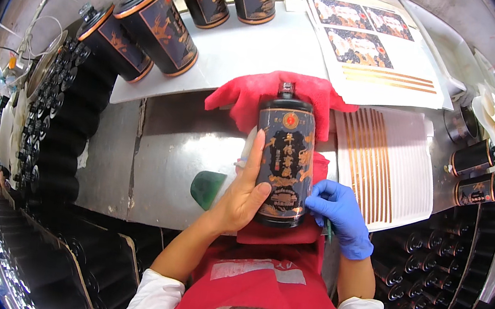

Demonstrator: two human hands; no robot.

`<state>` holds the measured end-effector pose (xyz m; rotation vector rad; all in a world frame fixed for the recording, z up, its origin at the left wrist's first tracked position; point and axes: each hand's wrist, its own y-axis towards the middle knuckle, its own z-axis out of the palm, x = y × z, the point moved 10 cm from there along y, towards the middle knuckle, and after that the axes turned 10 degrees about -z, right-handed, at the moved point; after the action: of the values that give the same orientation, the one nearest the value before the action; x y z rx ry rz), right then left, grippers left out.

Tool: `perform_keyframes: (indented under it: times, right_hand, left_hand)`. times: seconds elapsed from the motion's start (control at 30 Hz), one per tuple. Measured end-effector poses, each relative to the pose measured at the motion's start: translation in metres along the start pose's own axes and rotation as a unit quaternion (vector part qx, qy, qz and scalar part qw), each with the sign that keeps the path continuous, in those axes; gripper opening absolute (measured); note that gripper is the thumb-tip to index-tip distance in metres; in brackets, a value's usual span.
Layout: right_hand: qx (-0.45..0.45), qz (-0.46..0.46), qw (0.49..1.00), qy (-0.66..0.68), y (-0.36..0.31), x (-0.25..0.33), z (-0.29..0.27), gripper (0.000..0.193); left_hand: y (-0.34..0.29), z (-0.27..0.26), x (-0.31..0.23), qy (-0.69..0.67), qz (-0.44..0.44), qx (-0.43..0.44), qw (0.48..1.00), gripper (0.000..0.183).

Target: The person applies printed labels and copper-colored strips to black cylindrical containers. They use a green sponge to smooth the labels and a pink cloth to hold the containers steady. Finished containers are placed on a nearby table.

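Observation:
My left hand (242,197), bare, is closed around the left side of a black bottle (282,171) with gold and orange decoration and a red round emblem. The bottle leans neck-away over a red cloth (244,101) at the edge of the metal table. At its lower right side is my right hand (339,215) in a blue glove, fingers bent and pinched together against the bottle's edge. Beneath that palm a thin dark green piece (329,229) sticks out; its rest is hidden. A dark green flat scraper-like piece (207,188) lies left of my left wrist.
Several decorated black bottles (158,29) stand on the white board (254,50) at the far left. Sheets of printed decals (359,48) and gold strips (370,163) lie to the right. Rows of black bottles (65,126) flank both sides. Two more bottles (472,157) lie at the right.

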<state>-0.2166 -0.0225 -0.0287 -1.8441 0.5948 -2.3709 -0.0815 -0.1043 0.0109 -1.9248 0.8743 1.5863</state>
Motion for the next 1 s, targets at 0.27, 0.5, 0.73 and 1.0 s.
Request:
perform_keyframes:
  times: [0.27,0.5,0.73,1.0]
  right_hand:
    - [-0.049,-0.188,0.921,-0.337,-0.015,0.081,0.022,0.077]
    - [0.043,-0.146,0.948,-0.281,0.000,0.038,0.021,0.099]
    - [0.051,-0.230,0.895,-0.380,0.029,0.080,0.037,0.101]
    - [0.079,-0.237,0.932,-0.262,0.043,0.065,0.037,0.108]
  left_hand:
    - [0.011,-0.005,-0.005,-0.185,-0.022,0.005,0.982,0.093]
    - [0.016,-0.006,0.003,-0.052,-0.034,0.005,0.998,0.094]
    - [0.031,-0.010,-0.006,-0.124,-0.057,0.004,0.991,0.095]
    - [0.031,-0.011,-0.010,-0.097,-0.033,0.006,0.995,0.091]
